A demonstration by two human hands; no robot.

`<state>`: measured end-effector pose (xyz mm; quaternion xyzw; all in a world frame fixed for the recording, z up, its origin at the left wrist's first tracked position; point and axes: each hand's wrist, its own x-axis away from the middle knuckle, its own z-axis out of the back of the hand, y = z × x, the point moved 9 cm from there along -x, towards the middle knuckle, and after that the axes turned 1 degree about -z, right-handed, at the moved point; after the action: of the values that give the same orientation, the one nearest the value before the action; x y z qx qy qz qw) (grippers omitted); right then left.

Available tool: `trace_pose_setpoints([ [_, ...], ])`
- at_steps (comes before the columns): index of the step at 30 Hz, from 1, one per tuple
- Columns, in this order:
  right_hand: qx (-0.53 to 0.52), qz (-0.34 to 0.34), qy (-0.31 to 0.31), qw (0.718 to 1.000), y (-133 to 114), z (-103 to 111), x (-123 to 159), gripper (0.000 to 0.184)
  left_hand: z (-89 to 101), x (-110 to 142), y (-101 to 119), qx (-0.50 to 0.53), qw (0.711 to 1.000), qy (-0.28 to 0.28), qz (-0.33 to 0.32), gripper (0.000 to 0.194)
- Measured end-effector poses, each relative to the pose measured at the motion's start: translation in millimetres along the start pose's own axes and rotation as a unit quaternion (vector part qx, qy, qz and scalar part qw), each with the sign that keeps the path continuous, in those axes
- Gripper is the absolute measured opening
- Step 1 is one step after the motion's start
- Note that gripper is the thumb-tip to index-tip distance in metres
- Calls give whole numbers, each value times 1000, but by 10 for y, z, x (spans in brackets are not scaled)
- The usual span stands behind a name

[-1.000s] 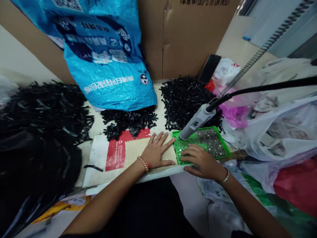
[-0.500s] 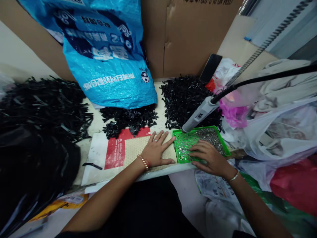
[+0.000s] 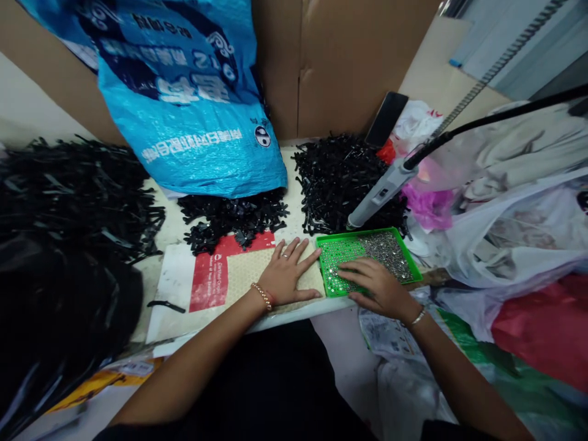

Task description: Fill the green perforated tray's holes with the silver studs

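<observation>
My left hand (image 3: 288, 277) lies flat with fingers spread on a beige textured pad (image 3: 248, 275), its fingertips close to the left edge of a green tray (image 3: 334, 293). The tray holds many small metal pieces (image 3: 388, 251), heaped at the right and spread thinner at the left. Over the tray's near side is my right hand (image 3: 377, 286), fingers loosely stretched and apart, fingertips at the metal pieces. No held thing shows in it. A grey electric screwdriver (image 3: 381, 195) hangs tilted, its tip at the tray's far rim.
Black plastic parts lie in piles at left (image 3: 78, 196), middle (image 3: 239, 220) and right (image 3: 340, 184). A blue sack (image 3: 193, 135) hangs over the middle pile. One black piece (image 3: 166, 305) lies apart. A phone (image 3: 387, 119) leans behind; plastic bags (image 3: 505, 245) crowd the right.
My right hand has slid slightly left across the tray. The screwdriver's tip has swung a little to the right along the far rim. My left hand stays on the pad.
</observation>
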<state>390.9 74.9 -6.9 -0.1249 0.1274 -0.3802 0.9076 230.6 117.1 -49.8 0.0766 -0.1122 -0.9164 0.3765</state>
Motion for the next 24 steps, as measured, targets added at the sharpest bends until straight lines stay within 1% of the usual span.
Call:
trace_pose_setpoints([
  [2,7,28,-23,999,-110,-118,-55,51,2,0,1,-6,1000,-2,2,100],
  [4,30,34,-36,998,-121,-183,-50,53,1,1,1,-7,1000,-3,1,100],
  [6,60,13,-28,998,-16,-143,26,49,-2,1,-1,-6,1000,-2,-1,101],
  [8,81,-16,-7,997,112,-31,125,45,-4,1,-7,-4,1000,1,-2,101],
  [10,81,-29,6,996,148,45,164,42,-5,3,-11,-2,1000,3,-2,101],
  [12,61,-15,1,998,46,22,100,42,-7,5,-11,-3,1000,3,-2,100],
  [15,36,21,-14,999,-179,-108,-92,45,-8,9,-4,-10,1000,2,-4,101],
  [17,42,34,-17,998,-224,-164,-157,45,-4,9,-1,-14,1000,3,-4,101],
  [18,51,34,-17,998,-193,-167,-149,44,-1,8,-1,-15,1000,4,-4,101],
  [20,74,18,-10,997,-42,-114,-60,41,3,7,-5,-12,1000,6,-2,101],
  [22,90,-16,9,996,143,-1,76,38,4,9,-9,-7,1000,8,-1,102],
  [24,80,-41,29,996,223,93,176,34,3,13,-9,-5,1000,9,-3,102],
])
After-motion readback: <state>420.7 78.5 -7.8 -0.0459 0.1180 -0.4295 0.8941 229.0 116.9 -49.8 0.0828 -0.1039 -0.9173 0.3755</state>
